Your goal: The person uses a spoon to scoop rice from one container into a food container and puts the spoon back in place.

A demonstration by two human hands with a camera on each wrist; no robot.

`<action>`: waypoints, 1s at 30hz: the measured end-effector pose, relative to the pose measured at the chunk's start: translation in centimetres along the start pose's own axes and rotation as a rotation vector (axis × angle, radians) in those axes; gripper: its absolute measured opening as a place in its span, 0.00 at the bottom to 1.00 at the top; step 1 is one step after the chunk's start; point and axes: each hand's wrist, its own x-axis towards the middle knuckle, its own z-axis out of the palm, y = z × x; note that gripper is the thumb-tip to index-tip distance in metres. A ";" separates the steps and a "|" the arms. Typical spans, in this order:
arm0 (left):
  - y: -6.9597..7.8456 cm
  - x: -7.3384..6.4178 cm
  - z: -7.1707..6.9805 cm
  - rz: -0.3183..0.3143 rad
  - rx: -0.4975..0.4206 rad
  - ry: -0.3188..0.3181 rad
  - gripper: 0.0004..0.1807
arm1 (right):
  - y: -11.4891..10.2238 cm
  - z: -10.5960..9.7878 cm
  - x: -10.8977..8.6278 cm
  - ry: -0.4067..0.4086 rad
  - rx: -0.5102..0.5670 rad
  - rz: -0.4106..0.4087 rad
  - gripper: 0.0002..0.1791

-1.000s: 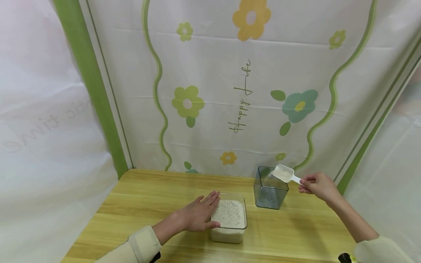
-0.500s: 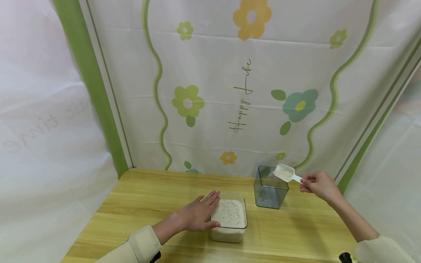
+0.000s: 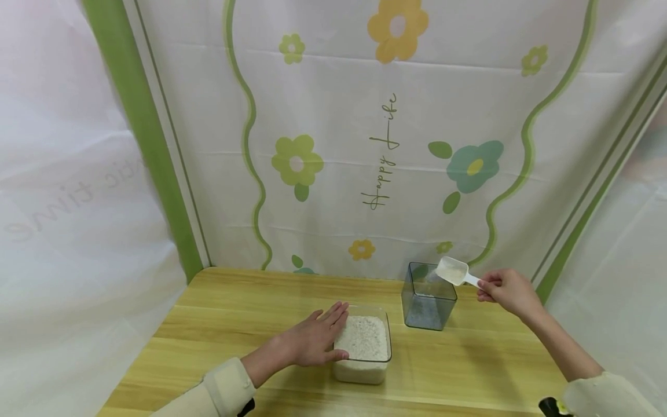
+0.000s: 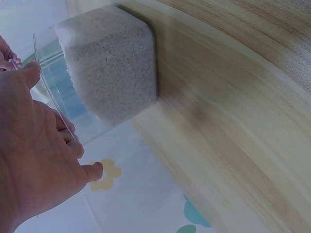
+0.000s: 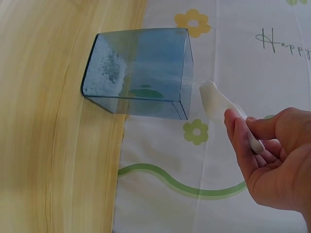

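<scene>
White scoop (image 3: 452, 271), pinched in your right grip (image 3: 509, 292), hung above the tinted container (image 3: 428, 311), far right on the wooden bench (image 3: 234, 313); your left grip (image 3: 315, 339) lay straight-fingered against the clear container (image 3: 361, 373). Flowered cloth (image 3: 333, 116) hung beyond.

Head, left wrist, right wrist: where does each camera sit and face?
Head: head-worn, facing forward-down at the table; left hand, right hand, sleeves show.
Left wrist: wrist-worn, facing the clear container of grains; left hand, part of right hand show.
Right wrist: wrist-worn, facing the blue container and white scoop; right hand shows.
Shared: head and right wrist both show the blue container.
</scene>
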 end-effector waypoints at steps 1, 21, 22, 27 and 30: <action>0.0 0.0 0.0 -0.001 0.001 0.001 0.47 | 0.0 0.0 0.0 0.004 -0.006 -0.004 0.14; 0.0 0.0 0.1 -0.020 0.004 -0.006 0.47 | -0.6 0.5 -0.2 0.119 -0.212 -0.105 0.11; 0.0 0.0 0.1 -0.021 0.001 -0.006 0.47 | -0.6 0.5 -0.2 0.121 -0.221 -0.106 0.11; 0.1 0.0 -0.1 -0.024 -0.005 -0.007 0.47 | -0.6 0.3 -0.3 0.135 -0.254 -0.116 0.12; 0.2 0.0 -0.1 -0.021 -0.005 -0.004 0.47 | -0.5 0.3 -0.3 0.149 -0.274 -0.122 0.12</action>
